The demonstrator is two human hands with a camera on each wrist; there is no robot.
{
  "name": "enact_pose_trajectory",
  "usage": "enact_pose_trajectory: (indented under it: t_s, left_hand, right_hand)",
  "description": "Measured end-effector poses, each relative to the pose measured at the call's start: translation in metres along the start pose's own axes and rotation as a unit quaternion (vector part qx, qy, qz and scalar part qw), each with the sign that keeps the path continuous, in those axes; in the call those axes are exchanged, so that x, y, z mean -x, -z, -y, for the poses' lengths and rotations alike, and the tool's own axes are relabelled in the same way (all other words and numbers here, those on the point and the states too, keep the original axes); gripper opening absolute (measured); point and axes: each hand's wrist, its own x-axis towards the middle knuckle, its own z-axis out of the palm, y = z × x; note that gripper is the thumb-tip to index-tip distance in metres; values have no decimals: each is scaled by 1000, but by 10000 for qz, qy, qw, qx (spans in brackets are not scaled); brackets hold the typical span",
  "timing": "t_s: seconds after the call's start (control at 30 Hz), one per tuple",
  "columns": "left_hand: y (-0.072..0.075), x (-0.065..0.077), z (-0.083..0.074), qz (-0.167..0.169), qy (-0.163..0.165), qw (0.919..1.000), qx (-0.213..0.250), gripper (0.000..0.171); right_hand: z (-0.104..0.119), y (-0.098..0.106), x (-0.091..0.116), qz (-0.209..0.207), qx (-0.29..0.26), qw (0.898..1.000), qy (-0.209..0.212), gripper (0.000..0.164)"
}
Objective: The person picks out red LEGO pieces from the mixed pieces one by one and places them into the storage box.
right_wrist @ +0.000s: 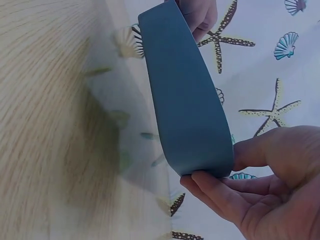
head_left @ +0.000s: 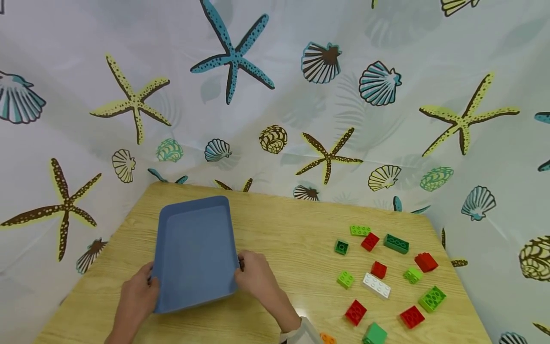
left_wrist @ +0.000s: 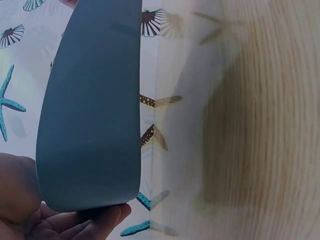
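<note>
A shallow blue tray with a low rim is held up over the left part of the wooden table, its inside bare. At its left side my left hand grips the edge, fingers curled beneath and thumb near the rim. My right hand grips the opposite side in the same way. In the left wrist view the tray wall stands apart from the tabletop, with a shadow below it. The right wrist view shows the fingers under the tray's edge and the thumb above.
Loose building bricks lie spread over the table's right side: red, bright green, dark green and one white. An orange brick is near my right sleeve. A curtain printed with starfish and shells surrounds the wooden table.
</note>
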Motion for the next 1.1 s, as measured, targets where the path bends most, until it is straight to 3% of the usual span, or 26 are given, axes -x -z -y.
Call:
enact_pose_trajectory:
  t_s: [0.27, 0.63, 1.1]
  left_hand:
    - [-5, 6, -19, -20, -278, 9995, 165, 45]
    - [-16, 7, -40, -229, -957, 9947, 307, 43]
    - [-32, 6, -67, -158, -1338, 9879, 768, 43]
  right_hand:
    - [-2, 19, 15, -52, -169, 9997, -161, 22]
    - [-12, 43, 32, -210, -264, 9990, -287, 22]
    - [-25, 70, 48, -222, -304, 9973, -634, 28]
